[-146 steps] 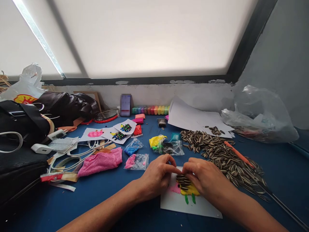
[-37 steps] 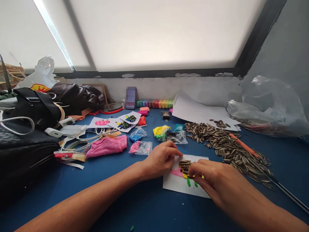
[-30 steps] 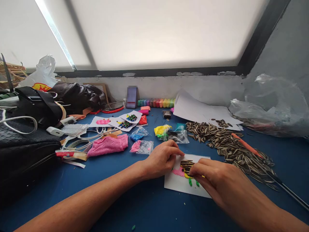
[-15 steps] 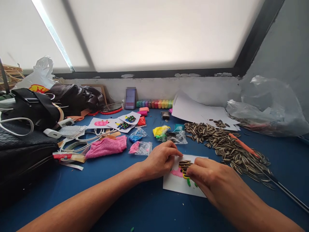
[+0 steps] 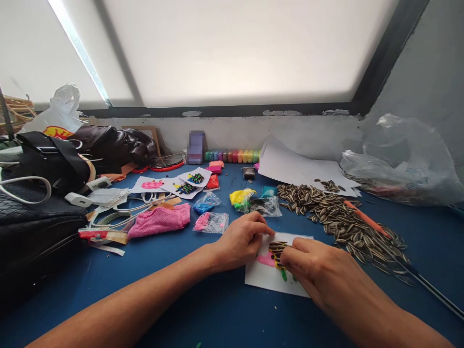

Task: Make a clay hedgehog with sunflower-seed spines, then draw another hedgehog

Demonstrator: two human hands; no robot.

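Note:
A small white paper sheet [image 5: 270,282] lies flat on the blue table. On it a pink clay shape [image 5: 266,260], a yellow clay outline and green clay pieces [image 5: 283,274] form a picture, with a cluster of striped sunflower seeds [image 5: 278,247] set in it. My left hand [image 5: 242,240] rests on the sheet's left side, fingers curled and index fingertip near the top edge, holding it down. My right hand [image 5: 314,265] has thumb and fingers pinched together over the right end of the seed cluster; the seed in them is mostly hidden by the fingers.
A large pile of sunflower seeds [image 5: 326,212] with an orange-handled tool [image 5: 367,219] lies at right. Clay packets [image 5: 210,222], a pink cloth [image 5: 159,221], finished seed pictures [image 5: 186,188], a phone [image 5: 196,147] and white papers [image 5: 297,166] stand beyond. Bags [image 5: 39,208] crowd the left.
Almost nothing differs. The right fingers stay pinched at the seed cluster with a very slight shift, and the left hand keeps its place on the sheet.

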